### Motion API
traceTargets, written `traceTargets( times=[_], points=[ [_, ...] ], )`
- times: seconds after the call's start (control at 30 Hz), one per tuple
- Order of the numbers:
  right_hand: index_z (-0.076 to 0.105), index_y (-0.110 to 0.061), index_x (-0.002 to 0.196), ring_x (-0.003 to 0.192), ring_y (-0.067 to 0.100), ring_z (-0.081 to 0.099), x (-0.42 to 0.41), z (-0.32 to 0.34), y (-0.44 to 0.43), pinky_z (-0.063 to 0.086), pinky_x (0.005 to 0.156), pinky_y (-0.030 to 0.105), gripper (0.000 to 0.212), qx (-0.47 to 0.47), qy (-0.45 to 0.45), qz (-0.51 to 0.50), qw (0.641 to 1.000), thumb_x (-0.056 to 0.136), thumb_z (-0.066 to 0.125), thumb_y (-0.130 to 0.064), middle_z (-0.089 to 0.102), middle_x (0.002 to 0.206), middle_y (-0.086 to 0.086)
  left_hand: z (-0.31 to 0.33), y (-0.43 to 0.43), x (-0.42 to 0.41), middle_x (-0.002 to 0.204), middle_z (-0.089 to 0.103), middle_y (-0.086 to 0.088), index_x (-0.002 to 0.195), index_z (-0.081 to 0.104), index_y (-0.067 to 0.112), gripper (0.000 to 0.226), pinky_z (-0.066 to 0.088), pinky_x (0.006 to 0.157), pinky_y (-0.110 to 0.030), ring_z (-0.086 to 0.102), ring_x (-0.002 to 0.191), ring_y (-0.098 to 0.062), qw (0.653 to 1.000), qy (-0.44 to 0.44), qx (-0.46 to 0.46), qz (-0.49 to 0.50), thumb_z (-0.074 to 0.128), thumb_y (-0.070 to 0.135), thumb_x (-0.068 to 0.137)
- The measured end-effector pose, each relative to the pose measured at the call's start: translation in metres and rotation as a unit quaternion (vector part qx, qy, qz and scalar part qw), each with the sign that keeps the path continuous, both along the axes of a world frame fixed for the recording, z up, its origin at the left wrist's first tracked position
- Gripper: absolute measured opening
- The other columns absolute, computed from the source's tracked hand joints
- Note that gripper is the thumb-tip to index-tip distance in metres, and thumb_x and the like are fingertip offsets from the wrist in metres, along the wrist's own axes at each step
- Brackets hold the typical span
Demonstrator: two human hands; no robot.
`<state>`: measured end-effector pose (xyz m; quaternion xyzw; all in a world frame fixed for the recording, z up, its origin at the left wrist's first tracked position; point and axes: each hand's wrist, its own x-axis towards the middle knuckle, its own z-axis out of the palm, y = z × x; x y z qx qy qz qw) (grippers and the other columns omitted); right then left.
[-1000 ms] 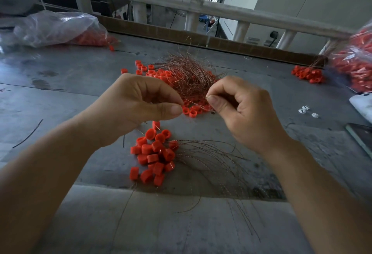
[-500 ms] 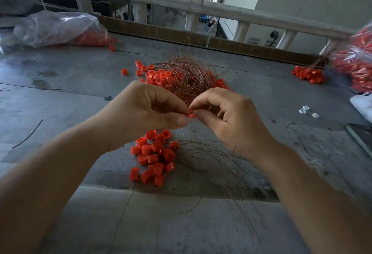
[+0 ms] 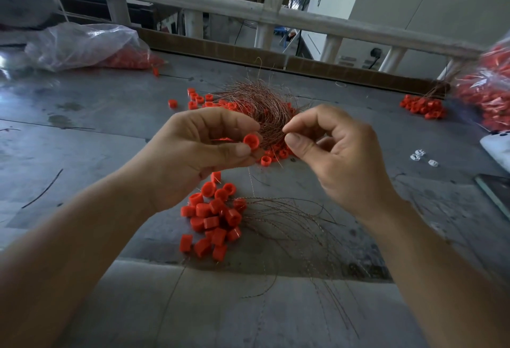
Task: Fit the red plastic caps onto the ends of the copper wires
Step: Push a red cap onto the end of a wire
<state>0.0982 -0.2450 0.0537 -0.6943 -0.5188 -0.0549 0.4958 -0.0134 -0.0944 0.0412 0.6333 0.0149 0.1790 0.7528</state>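
From the head camera, everything turns on the small gap at the middle of the scene. The left hand (image 3: 204, 151) grips a single red cap (image 3: 251, 141) between thumb and forefinger, with its open mouth turned up and toward the right. The right hand (image 3: 339, 160) sits just to the right of that cap, at about the same height and a little apart from it. Its thumb and forefinger are pressed tip to tip and the other fingers are loosely curled. The pinch looks made for a wire end, but any strand is too fine to make out, so I cannot tell whether it holds one. If it does, my guess is the wire would run roughly sideways toward the cap's mouth, so the right hand would make the short trip leftward while the left hand steadies. Both forearms come up from the near edge, wrists raised off the counter (image 3: 82, 126). Just beyond the cap lies the tangled heap of copper wires (image 3: 265, 107). Below the cap, nearer the person, is a pile of red caps (image 3: 215, 218) with loose strands (image 3: 292, 223) fanning off to its right.
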Motion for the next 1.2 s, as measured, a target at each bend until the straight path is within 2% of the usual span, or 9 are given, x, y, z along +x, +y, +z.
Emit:
traceTargets(
  times=[0.27, 0.4, 0.53, 0.67, 0.9, 1.0, 1.1, 1.2],
  points=[
    [0.059, -0.027, 0.076, 0.061, -0.003, 0.051, -0.005, 0.002, 0.0, 0.038, 0.055, 0.007, 0.021, -0.006, 0.005, 0.013, 1.0, 0.08, 0.064, -0.007, 0.057, 0.074, -0.009, -0.001, -0.001, 0.0, 0.075, 0.072, -0.004, 0.074, 0.075, 0.015, 0.025, 0.053, 0.064, -0.016, 0.069, 0.072, -0.013, 1.0, -0.003, 0.024, -0.012, 0.065, 0.003, 0.055],
    [0.058, -0.028, 0.074, 0.061, -0.002, 0.053, -0.01, 0.002, 0.001, 0.038, 0.055, 0.007, 0.017, 0.003, 0.02, 0.024, 1.0, 0.077, 0.063, -0.013, 0.056, 0.069, -0.016, -0.002, -0.004, 0.0, 0.075, 0.07, -0.001, 0.071, 0.072, 0.022, 0.026, 0.053, 0.064, -0.019, 0.068, 0.072, -0.016, 0.995, -0.013, 0.09, 0.031, 0.075, 0.02, 0.046],
    [0.058, -0.028, 0.073, 0.061, 0.0, 0.054, -0.015, 0.0, 0.002, 0.04, 0.054, 0.009, 0.018, -0.007, 0.028, 0.039, 0.999, 0.077, 0.065, -0.012, 0.055, 0.066, -0.017, -0.004, -0.008, 0.002, 0.076, 0.07, -0.001, 0.07, 0.071, 0.027, 0.028, 0.054, 0.063, -0.019, 0.069, 0.071, -0.016, 0.99, -0.015, 0.122, 0.067, 0.075, 0.028, 0.042],
    [0.06, -0.022, 0.072, 0.061, -0.001, 0.053, -0.015, -0.003, 0.003, 0.04, 0.055, 0.008, 0.02, -0.023, 0.035, 0.046, 0.998, 0.077, 0.068, -0.005, 0.056, 0.066, -0.014, -0.004, -0.008, 0.002, 0.073, 0.07, 0.0, 0.068, 0.071, 0.023, 0.027, 0.053, 0.065, -0.017, 0.068, 0.07, -0.011, 0.991, -0.024, 0.118, 0.063, 0.076, 0.026, 0.041],
    [0.06, -0.022, 0.07, 0.06, -0.001, 0.054, -0.014, -0.004, 0.004, 0.04, 0.055, 0.009, 0.021, -0.042, 0.044, 0.04, 0.997, 0.077, 0.068, -0.004, 0.057, 0.064, -0.014, -0.003, -0.009, 0.002, 0.069, 0.069, 0.001, 0.065, 0.068, 0.019, 0.028, 0.054, 0.064, -0.018, 0.067, 0.066, -0.01, 0.991, -0.029, 0.108, 0.07, 0.075, 0.024, 0.039],
    [0.062, -0.021, 0.071, 0.059, 0.002, 0.055, -0.016, -0.002, 0.002, 0.043, 0.054, 0.011, 0.019, -0.037, 0.057, 0.047, 0.997, 0.077, 0.069, -0.005, 0.059, 0.064, -0.012, -0.003, -0.012, 0.002, 0.069, 0.069, 0.002, 0.071, 0.062, 0.015, 0.035, 0.054, 0.063, -0.018, 0.068, 0.066, -0.01, 0.986, -0.033, 0.138, 0.089, 0.074, 0.027, 0.04],
    [0.062, -0.021, 0.071, 0.058, 0.004, 0.055, -0.018, -0.003, 0.002, 0.044, 0.054, 0.013, 0.018, -0.038, 0.061, 0.046, 0.996, 0.078, 0.069, -0.005, 0.059, 0.063, -0.011, -0.003, -0.013, 0.001, 0.071, 0.069, 0.003, 0.073, 0.061, 0.017, 0.037, 0.056, 0.066, -0.02, 0.068, 0.068, -0.011, 0.981, -0.026, 0.161, 0.101, 0.074, 0.031, 0.041],
    [0.062, -0.022, 0.07, 0.057, 0.003, 0.054, -0.018, -0.004, 0.003, 0.042, 0.053, 0.012, 0.02, -0.043, 0.062, 0.039, 0.996, 0.078, 0.068, -0.005, 0.058, 0.062, -0.012, -0.004, -0.012, 0.001, 0.073, 0.068, 0.003, 0.07, 0.065, 0.025, 0.029, 0.056, 0.066, -0.021, 0.068, 0.069, -0.012, 0.982, -0.031, 0.158, 0.097, 0.074, 0.031, 0.043]
  ],
)
